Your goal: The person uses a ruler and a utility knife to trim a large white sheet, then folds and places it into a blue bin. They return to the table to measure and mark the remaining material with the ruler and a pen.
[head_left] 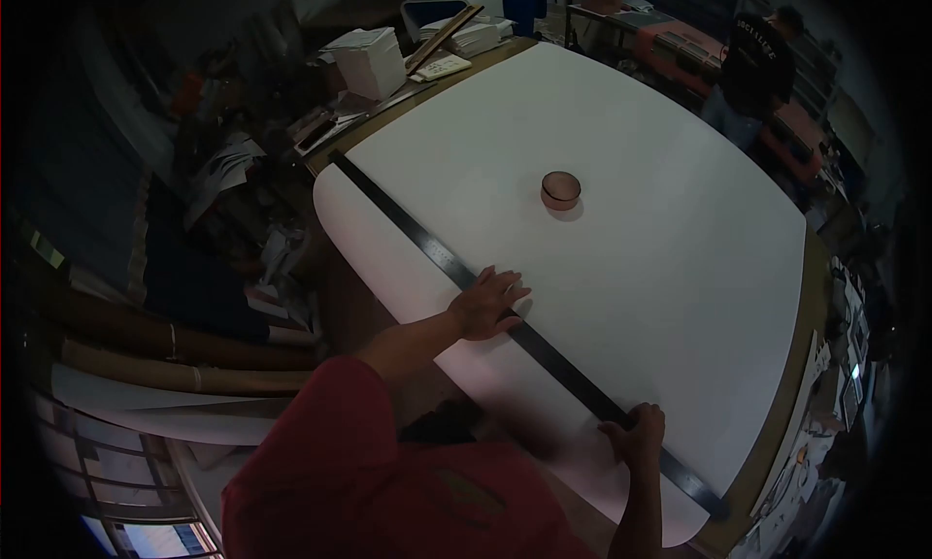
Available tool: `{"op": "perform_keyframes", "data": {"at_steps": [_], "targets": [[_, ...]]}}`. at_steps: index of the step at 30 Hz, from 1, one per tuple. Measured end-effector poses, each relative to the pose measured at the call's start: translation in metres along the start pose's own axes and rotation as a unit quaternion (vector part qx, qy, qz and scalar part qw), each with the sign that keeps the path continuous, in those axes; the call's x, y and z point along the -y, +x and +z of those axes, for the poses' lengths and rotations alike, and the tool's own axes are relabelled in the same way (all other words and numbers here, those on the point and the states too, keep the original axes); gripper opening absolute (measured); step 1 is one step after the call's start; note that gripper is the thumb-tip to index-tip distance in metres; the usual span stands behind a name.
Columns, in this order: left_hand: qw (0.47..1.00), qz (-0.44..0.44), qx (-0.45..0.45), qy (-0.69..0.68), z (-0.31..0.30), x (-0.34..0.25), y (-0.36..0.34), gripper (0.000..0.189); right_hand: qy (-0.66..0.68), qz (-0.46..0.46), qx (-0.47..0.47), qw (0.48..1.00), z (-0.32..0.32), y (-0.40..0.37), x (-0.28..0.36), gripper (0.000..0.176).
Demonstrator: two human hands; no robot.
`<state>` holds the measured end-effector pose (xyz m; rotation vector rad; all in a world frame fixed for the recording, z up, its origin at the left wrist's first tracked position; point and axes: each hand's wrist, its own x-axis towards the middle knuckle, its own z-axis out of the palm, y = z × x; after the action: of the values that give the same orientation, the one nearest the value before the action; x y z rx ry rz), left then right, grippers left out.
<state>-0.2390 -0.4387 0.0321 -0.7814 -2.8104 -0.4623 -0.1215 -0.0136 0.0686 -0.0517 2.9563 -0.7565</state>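
A long dark metal straightedge [558,365] lies diagonally across a large white sheet [670,258], close to the sheet's near edge. My left hand [488,304] presses on the middle of the straightedge, its fingers spread over onto the sheet. Further along, towards the lower right end, my right hand [637,435] straddles the straightedge with its thumb on the near side and its fingers curled over the far side. Whether a small tool is under the right palm is hidden. Beyond the straightedge, a small reddish-brown bowl [560,192] stands on the sheet.
The sheet's near part curves down over the table edge towards my body. Paper stacks [369,62] stand at the table's far left corner. Long rolls [194,375] lie at left. Papers and clutter line the right side [811,433]. Another person [755,69] stands beyond the far right edge.
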Motion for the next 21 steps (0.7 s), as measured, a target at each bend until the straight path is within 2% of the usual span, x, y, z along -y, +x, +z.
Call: {"op": "perform_keyframes", "data": {"at_steps": [5, 6, 8, 11, 14, 21], "targets": [[1.0, -0.005, 0.008, -0.002, -0.004, -0.001, -0.002, 0.067, -0.02, -0.007, -0.071, 0.997, 0.014, -0.013, -0.006, 0.063], [1.0, -0.008, 0.002, -0.006, -0.005, 0.0, -0.002, 0.067, -0.027, -0.011, -0.071, 0.997, 0.012, -0.012, -0.002, 0.063], [1.0, -0.009, 0.015, -0.004, -0.007, -0.002, -0.003, 0.069, -0.007, 0.049, -0.033, 0.998, 0.008, -0.014, 0.004, 0.065], [1.0, 0.002, -0.019, 0.008, -0.01, -0.002, -0.005, 0.07, 0.013, 0.039, -0.064, 0.997, 0.008, -0.005, -0.005, 0.067], [0.999, 0.013, -0.052, 0.002, -0.009, -0.001, -0.006, 0.072, 0.019, 0.056, -0.056, 0.997, -0.007, 0.011, 0.007, 0.067], [0.999, -0.008, -0.029, 0.034, -0.007, -0.002, -0.005, 0.075, 0.016, 0.002, -0.084, 0.996, 0.001, 0.073, -0.022, 0.064]]}}
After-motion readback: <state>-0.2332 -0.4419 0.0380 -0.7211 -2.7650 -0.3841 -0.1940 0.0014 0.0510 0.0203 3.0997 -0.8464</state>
